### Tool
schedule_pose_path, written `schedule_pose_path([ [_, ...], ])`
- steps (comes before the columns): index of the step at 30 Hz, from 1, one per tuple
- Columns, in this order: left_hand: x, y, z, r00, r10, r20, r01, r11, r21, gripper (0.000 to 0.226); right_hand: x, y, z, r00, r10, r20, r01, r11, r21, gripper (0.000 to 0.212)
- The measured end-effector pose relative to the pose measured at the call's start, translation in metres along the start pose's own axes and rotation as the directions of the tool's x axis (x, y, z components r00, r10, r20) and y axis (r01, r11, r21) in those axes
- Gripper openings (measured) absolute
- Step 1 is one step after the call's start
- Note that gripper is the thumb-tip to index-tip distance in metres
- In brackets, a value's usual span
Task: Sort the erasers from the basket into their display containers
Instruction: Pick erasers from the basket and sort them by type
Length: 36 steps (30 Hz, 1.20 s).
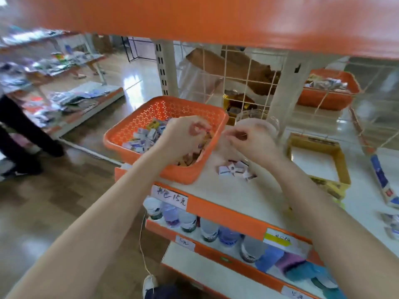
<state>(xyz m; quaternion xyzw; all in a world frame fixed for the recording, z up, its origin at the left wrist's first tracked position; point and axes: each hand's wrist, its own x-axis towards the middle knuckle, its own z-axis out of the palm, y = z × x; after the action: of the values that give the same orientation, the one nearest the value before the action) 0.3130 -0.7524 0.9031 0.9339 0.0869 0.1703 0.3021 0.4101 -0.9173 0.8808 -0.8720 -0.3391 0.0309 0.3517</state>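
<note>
1. Erasers (142,139) lie in the basket (129,130), frame centre, just under the left hand (185,134); the right hand (252,141) hangs further right.
2. Both curl their fingers; blur hides any hold.

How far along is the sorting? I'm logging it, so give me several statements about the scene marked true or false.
1. The orange basket holds erasers. True.
2. The left hand is over the basket. True.
3. The yellow box is full of erasers. False: its white bottom shows, with no erasers in it.
4. The right hand is inside the basket. False: it is over the shelf, right of the basket.
5. A loose pile of erasers lies on the shelf. True.
</note>
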Motion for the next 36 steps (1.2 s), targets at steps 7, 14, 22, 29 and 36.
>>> schedule_pose_path([
  [7, -0.009, -0.072, -0.040, 0.979, -0.202, -0.035, 0.204, 0.973, 0.108, 0.017, 0.039, -0.042, 0.031, 0.987, -0.156, 0.031, 0.157, 0.988, -0.011, 0.019],
  [14, 0.013, -0.107, -0.046, 0.981, -0.189, 0.035, 0.172, 0.945, 0.279, 0.024, 0.070, -0.060, 0.046, 0.963, -0.109, 0.248, 0.153, 0.975, -0.164, 0.022],
  [22, 0.035, -0.109, -0.030, 0.864, -0.213, 0.456, 0.011, 0.913, 0.407, 0.033, 0.100, -0.066, 0.075, 0.855, -0.046, 0.516, 0.226, 0.930, -0.291, 0.032],
  [29, 0.035, -0.109, -0.031, 0.793, -0.241, 0.560, 0.004, 0.921, 0.390, 0.052, 0.109, -0.061, 0.087, 0.805, 0.024, 0.593, 0.209, 0.923, -0.322, 0.055],
  [36, 0.033, -0.112, -0.030, 0.878, -0.196, 0.437, 0.062, 0.951, 0.303, 0.031, 0.105, -0.061, 0.086, 0.809, 0.003, 0.588, 0.170, 0.956, -0.240, 0.059],
])
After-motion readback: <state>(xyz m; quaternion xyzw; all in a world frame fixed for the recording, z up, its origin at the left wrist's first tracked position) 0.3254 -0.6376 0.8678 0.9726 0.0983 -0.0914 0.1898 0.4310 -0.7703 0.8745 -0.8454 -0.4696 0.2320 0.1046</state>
